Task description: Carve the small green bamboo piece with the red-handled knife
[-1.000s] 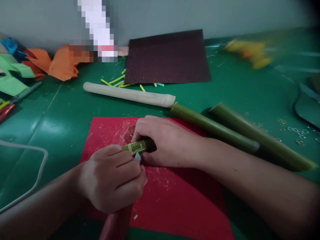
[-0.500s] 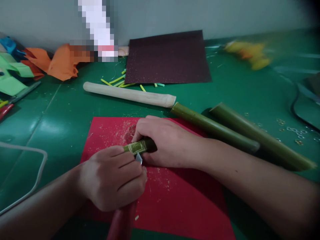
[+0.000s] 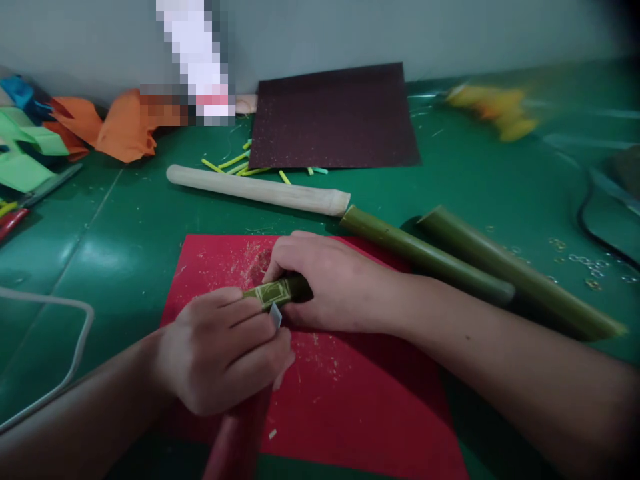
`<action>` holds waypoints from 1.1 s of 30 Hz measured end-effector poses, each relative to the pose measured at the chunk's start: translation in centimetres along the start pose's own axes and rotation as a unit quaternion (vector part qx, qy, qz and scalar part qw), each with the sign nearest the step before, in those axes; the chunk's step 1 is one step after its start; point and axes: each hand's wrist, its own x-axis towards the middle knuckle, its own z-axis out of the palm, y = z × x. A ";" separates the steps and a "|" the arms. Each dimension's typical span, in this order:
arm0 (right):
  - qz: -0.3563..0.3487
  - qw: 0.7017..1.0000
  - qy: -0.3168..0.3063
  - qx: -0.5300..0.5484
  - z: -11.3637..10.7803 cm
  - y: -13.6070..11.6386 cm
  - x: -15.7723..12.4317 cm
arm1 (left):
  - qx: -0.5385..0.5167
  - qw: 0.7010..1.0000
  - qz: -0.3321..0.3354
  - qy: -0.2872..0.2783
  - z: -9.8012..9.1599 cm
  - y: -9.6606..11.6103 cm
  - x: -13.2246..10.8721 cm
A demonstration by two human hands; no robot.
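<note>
My left hand (image 3: 225,353) is closed around a carving knife. Its thick red handle (image 3: 240,433) sticks out below the fist, and its short metal blade (image 3: 276,315) shows above the fingers, with the tip at the edge of a green bamboo piece (image 3: 273,292). Pale lines cut into the bamboo's skin form a rectangle. My right hand (image 3: 330,280) grips the bamboo's dark right end, and the left fingers lie against its other end. Under both hands is a red sheet (image 3: 360,413) sprinkled with fine shavings.
Beyond the sheet lie a pale peeled stick (image 3: 260,191) and two green bamboo lengths (image 3: 430,257). A dark brown sheet (image 3: 335,120) covers yellow-green bits. Orange paper (image 3: 125,127) and red-handled scissors (image 3: 14,223) are at left, small rings (image 3: 593,263) at right.
My left hand has shifted slightly up and left, and the knife handle has swung left at its lower end. The blade stays by the bamboo's near edge; my right hand has barely moved.
</note>
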 end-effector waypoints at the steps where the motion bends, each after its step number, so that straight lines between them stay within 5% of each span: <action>1: 0.000 1.000 0.003 0.000 0.1 0.0 0.0 | 0.000 1.000 -0.023 0.011 -0.3 0.0 0.0; 3: 0.002 1.000 0.019 0.002 0.3 0.0 -0.1 | -0.012 0.994 -0.106 0.037 -0.7 0.1 0.1; 6: 0.003 0.999 0.048 -0.009 0.9 0.2 -0.2 | -0.069 0.947 -0.292 0.118 -1.0 0.2 0.3; 10: -0.011 0.997 0.072 -0.038 1.1 0.2 -0.4 | -0.202 0.822 -0.498 0.189 -0.6 -0.5 1.2; 12: -0.004 0.995 0.079 -0.062 0.9 0.1 -0.4 | -0.286 0.738 -0.565 0.234 -0.6 -0.9 1.9; 14: 0.001 0.993 0.078 -0.089 0.6 -0.1 -0.5 | -0.313 0.696 -0.595 0.253 -0.8 -1.2 2.5; 33: -0.004 0.994 0.068 -0.086 1.6 0.0 -0.4 | -0.306 0.680 -0.639 0.188 0.5 -1.8 4.2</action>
